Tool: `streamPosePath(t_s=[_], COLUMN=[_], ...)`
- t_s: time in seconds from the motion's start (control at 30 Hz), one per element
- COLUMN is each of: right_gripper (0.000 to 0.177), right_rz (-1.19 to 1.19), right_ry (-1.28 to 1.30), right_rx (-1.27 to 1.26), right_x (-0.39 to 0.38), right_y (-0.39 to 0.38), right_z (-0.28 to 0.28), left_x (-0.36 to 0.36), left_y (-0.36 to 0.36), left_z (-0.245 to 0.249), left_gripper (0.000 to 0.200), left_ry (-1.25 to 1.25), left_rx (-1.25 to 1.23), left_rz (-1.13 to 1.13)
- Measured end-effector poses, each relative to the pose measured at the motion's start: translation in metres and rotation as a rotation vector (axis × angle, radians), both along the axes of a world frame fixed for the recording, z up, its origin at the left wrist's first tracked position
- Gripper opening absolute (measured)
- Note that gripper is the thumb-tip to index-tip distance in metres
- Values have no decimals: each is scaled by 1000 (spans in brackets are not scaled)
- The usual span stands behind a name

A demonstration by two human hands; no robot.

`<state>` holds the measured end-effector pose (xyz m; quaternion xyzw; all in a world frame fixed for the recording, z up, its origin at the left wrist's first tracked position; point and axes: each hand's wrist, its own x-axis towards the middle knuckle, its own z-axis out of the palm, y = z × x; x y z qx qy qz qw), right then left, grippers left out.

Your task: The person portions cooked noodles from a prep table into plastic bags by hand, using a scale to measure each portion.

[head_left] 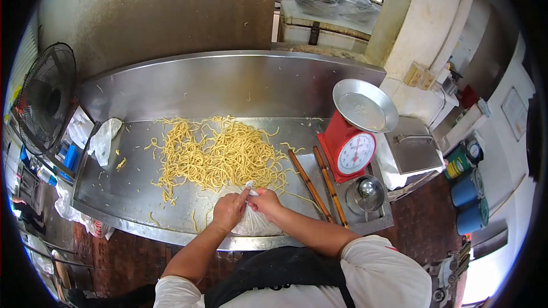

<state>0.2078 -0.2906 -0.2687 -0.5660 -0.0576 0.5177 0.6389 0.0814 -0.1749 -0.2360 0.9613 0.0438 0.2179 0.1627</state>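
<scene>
Left hand point(230, 210): fingers mostly closed on the filled bag's gathered neck.
Right hand point(266, 204): curled closed, pinching the same neck from the right.
Filled bag point(255, 225): on the table's near edge, below both hands; apparently packed, its neck drawn together, any knot hidden.
Loose noodles point(228, 154): broad heap just beyond, still unbagged.
Steel table point(137, 188): strands scattered left and near.
Bamboo rods point(311, 185): right of the heap.
Red scale point(354, 149): farther right, pan without noodle portion.

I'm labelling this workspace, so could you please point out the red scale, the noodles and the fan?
Red scale point(356, 154), head view, dial face.
Noodles point(237, 154), head view, middle of the pile.
Fan point(47, 100), head view, centre of its grille.
</scene>
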Motion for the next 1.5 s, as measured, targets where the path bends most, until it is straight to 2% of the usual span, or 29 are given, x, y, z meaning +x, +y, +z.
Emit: streamPosePath(t_s=[0.07,0.1,0.17,0.2,0.27,0.33,0.4,0.47,0.5,0.53,0.57,0.6,0.63,0.7,0.73,0.77,0.83,0.9,0.97,1.0,1.03,1.1,1.13,1.2,1.23,1.3,1.4,1.43,1.5], right_gripper=[21,21,43,43,55,55,54,46,46,37,28,28,21,15,12,10,13,16,24,40,40,38,38,32,32,22,18,18,17], right_rz=[73,64,-8,-16,140,150,169,58,64,70,74,73,130,186,216,247,299,348,445,451,449,422,422,359,360,330,288,252,289], right_ry=[-339,-331,-709,-701,-881,-885,-892,-897,-893,-930,-968,-969,-941,-911,-951,-993,-973,-956,-632,-602,-601,-827,-825,-858,-851,-1010,-1027,-946,-532], right_rx=[-129,-129,-71,-73,-168,-135,-106,59,56,39,24,24,-15,-53,-93,-132,-108,-83,-76,-149,-145,-223,-219,-205,-205,-224,-201,-169,-120], right_x=[1,2,2,4,3,-1,-7,-11,-10,-8,-7,-4,0,5,6,6,11,19,26,26,25,20,18,13,10,5,8,8,8], right_y=[5,6,5,3,-1,-5,-9,-9,-11,-11,-12,-14,-17,-23,-24,-25,-26,-23,-19,-23,-24,-23,-22,-22,-22,-23,-17,-16,-17], right_z=[-1,-4,-5,-5,28,24,15,0,-7,-8,-8,-8,-5,0,0,1,-7,-17,-5,6,6,5,3,-2,1,4,-23,-28,-16], left_x=[-1,-2,0,2,6,7,7,10,10,9,7,6,7,5,3,3,0,0,-1,0,0,1,1,-1,0,4,9,11,11], left_y=[7,9,8,9,13,14,10,3,0,-1,-2,-2,-1,0,-9,-13,-19,-22,-23,-22,-20,-14,-11,-7,-5,-5,-2,-3,4], left_z=[5,7,15,18,17,17,20,22,22,19,14,10,8,3,10,6,-2,-3,1,1,4,10,13,19,16,2,-11,-7,-14], left_gripper=[42,41,38,34,28,23,17,15,14,14,12,10,10,8,8,8,11,11,8,6,6,13,13,23,23,34,30,26,22], left_ry=[12,24,34,36,82,129,297,342,384,387,398,407,405,577,531,530,383,365,397,412,414,483,483,541,546,477,395,367,387], left_rx=[40,77,106,133,96,57,27,27,33,28,-96,-217,-212,-1649,-1795,-1793,-2082,-2098,-2053,-2033,-2028,-1984,-1980,-1694,-1696,-1053,-1036,-1094,-1187], left_rz=[-53,-100,-119,-125,-109,-83,40,86,130,133,174,212,209,385,409,414,378,377,381,393,394,365,370,265,271,264,266,281,287])
